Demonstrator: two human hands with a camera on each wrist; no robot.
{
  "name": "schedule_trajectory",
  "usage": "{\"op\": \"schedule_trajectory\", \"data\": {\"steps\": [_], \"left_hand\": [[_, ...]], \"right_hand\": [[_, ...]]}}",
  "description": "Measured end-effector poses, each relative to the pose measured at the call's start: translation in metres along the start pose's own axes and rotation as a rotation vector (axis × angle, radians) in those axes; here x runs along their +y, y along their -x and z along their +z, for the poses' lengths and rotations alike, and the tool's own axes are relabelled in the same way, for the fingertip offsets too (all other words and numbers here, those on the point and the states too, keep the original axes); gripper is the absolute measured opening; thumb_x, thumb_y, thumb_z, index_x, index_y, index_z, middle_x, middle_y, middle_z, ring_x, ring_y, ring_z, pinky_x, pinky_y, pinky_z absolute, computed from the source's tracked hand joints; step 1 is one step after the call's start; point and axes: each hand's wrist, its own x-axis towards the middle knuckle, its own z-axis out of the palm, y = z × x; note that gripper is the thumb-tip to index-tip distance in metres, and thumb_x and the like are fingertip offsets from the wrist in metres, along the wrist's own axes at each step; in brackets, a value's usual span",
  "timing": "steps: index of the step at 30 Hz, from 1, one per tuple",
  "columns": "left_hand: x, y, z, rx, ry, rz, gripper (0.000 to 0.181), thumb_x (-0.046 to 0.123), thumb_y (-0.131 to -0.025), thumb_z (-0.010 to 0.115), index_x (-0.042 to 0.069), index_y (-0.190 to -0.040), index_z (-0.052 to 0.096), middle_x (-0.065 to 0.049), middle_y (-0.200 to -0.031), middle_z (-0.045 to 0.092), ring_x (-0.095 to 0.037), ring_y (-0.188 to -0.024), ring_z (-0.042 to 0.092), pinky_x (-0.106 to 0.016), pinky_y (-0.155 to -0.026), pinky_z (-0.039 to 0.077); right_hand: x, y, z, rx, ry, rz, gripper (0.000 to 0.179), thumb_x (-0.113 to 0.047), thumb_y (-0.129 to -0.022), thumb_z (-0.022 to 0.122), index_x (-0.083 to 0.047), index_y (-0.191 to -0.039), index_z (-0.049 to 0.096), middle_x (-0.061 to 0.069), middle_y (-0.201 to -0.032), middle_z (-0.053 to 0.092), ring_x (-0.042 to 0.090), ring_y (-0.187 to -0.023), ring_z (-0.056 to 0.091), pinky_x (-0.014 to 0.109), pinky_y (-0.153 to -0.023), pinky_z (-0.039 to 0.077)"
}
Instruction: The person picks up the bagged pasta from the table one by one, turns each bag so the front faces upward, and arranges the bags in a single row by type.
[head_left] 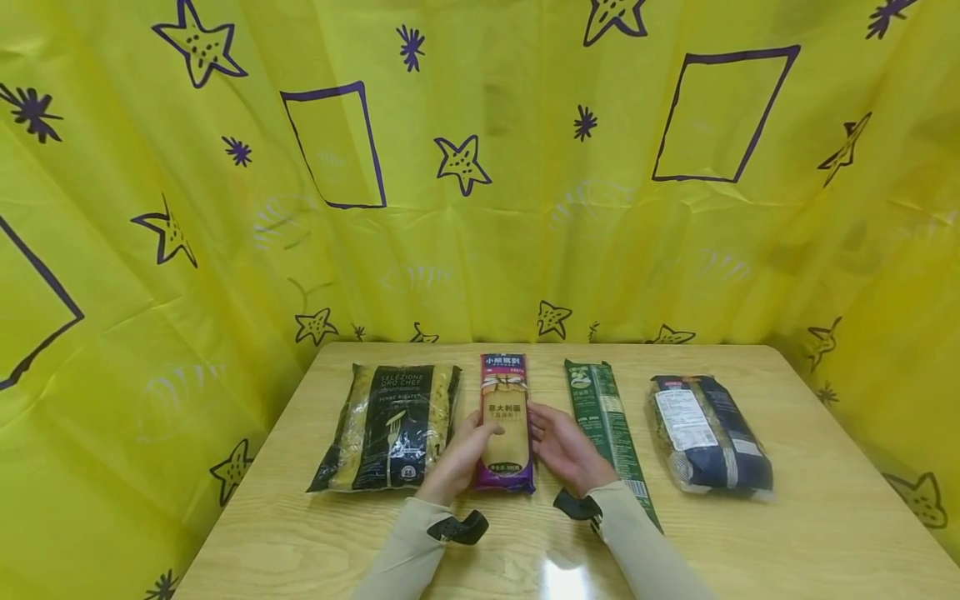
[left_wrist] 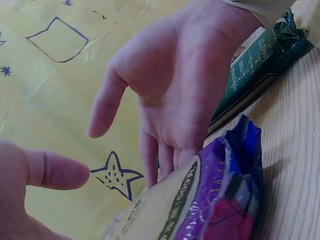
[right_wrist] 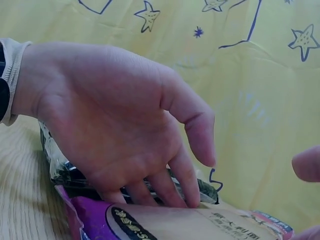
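A purple-ended pack of pasta [head_left: 506, 433] with a tan front lies lengthwise on the table in the head view. On its left side, my left hand [head_left: 459, 457] touches the edge with extended fingers, its thumb over the front. My right hand [head_left: 567, 448] is at the opposite edge, fingers fairly straight and palm turned inward. Across the pack in the left wrist view, the right hand [left_wrist: 172, 85] has its thumb raised off the wrapper. The right wrist view shows the left hand [right_wrist: 120, 120], its fingertips down behind the pack's edge.
Left of the hands lies a large black and yellow penne bag [head_left: 397, 429]. A long green spaghetti pack [head_left: 611, 425] slants beside the right wrist, partly under the forearm. Farther right sits a dark blue bag with a white label [head_left: 708, 437]. A yellow curtain [head_left: 480, 250] hangs behind the table.
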Motion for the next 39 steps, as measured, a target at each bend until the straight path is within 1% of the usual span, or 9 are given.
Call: {"op": "schedule_trajectory", "data": {"steps": [6,8,13,15,18,23,28,32,39], "left_hand": [[0.002,0.001,0.0,0.001,0.021,0.007,0.08,0.012,-0.092,0.053,-0.014,-0.158,0.015,-0.035,-0.156,0.036,-0.047,-0.143,0.04,-0.058,-0.123,0.032],[0.004,0.001,-0.001,0.018,0.013,0.007,0.083,0.012,-0.092,0.054,-0.014,-0.159,0.012,-0.036,-0.162,0.027,-0.049,-0.15,0.03,-0.059,-0.127,0.025],[0.008,0.004,-0.003,0.087,-0.059,0.016,0.088,0.015,-0.093,0.057,-0.012,-0.16,0.008,-0.036,-0.168,0.008,-0.051,-0.157,0.01,-0.062,-0.129,0.012],[0.01,0.005,-0.004,0.103,-0.094,0.026,0.086,0.016,-0.093,0.057,-0.011,-0.16,0.012,-0.035,-0.168,0.011,-0.052,-0.156,0.012,-0.064,-0.128,0.013],[0.013,0.005,-0.006,0.118,-0.142,0.049,0.08,0.018,-0.094,0.057,-0.011,-0.159,0.02,-0.034,-0.167,0.019,-0.053,-0.155,0.017,-0.067,-0.127,0.015],[0.019,0.004,-0.009,0.076,-0.155,0.124,0.068,0.014,-0.097,0.053,-0.011,-0.156,0.03,-0.032,-0.161,0.036,-0.05,-0.152,0.031,-0.064,-0.127,0.022],[0.025,0.006,-0.013,0.065,-0.149,0.153,0.065,0.015,-0.098,0.053,-0.008,-0.156,0.034,-0.028,-0.164,0.034,-0.047,-0.155,0.028,-0.061,-0.129,0.019],[0.03,0.011,-0.016,0.036,-0.137,0.177,0.063,0.017,-0.1,0.052,-0.008,-0.156,0.035,-0.028,-0.163,0.035,-0.047,-0.154,0.029,-0.062,-0.128,0.019],[0.038,0.017,-0.013,0.017,-0.125,0.212,0.059,0.02,-0.102,0.052,-0.004,-0.155,0.039,-0.025,-0.161,0.041,-0.044,-0.152,0.034,-0.063,-0.128,0.02]], "right_hand": [[-0.003,0.001,0.003,0.005,0.032,-0.015,0.063,-0.019,-0.109,0.041,0.011,-0.159,0.016,0.031,-0.169,0.007,0.045,-0.159,0.009,0.054,-0.133,0.011],[-0.005,0.002,0.005,0.006,0.048,-0.022,0.063,-0.019,-0.109,0.04,0.01,-0.16,0.017,0.03,-0.17,0.008,0.044,-0.16,0.008,0.053,-0.133,0.01],[-0.012,0.007,0.004,0.021,0.145,-0.056,0.065,-0.018,-0.111,0.036,0.012,-0.16,0.006,0.029,-0.172,-0.002,0.046,-0.16,-0.002,0.053,-0.133,0.001],[-0.016,0.009,0.002,0.037,0.171,-0.075,0.065,-0.017,-0.111,0.035,0.012,-0.16,0.003,0.029,-0.171,-0.005,0.048,-0.159,-0.004,0.053,-0.133,0.0],[-0.025,0.011,0.002,0.067,0.184,-0.101,0.062,-0.015,-0.111,0.035,0.011,-0.161,0.009,0.03,-0.171,0.006,0.048,-0.159,0.005,0.052,-0.133,0.008],[-0.045,0.017,0.003,0.118,0.286,-0.178,0.054,-0.017,-0.112,0.037,0.007,-0.159,0.025,0.032,-0.165,0.028,0.044,-0.155,0.029,0.053,-0.13,0.025],[-0.067,0.032,0.001,0.189,0.396,-0.271,0.048,-0.023,-0.111,0.046,0.002,-0.152,0.042,0.01,-0.147,0.056,0.012,-0.132,0.058,0.039,-0.121,0.043],[-0.081,0.048,-0.005,0.222,0.421,-0.364,0.044,-0.023,-0.108,0.054,0.004,-0.143,0.051,-0.015,-0.119,0.069,-0.002,-0.114,0.064,0.024,-0.105,0.054],[-0.101,0.071,-0.011,0.268,0.551,-0.454,0.045,-0.031,-0.108,0.055,0.001,-0.139,0.056,-0.02,-0.117,0.067,-0.002,-0.114,0.062,0.013,-0.095,0.054]]}}
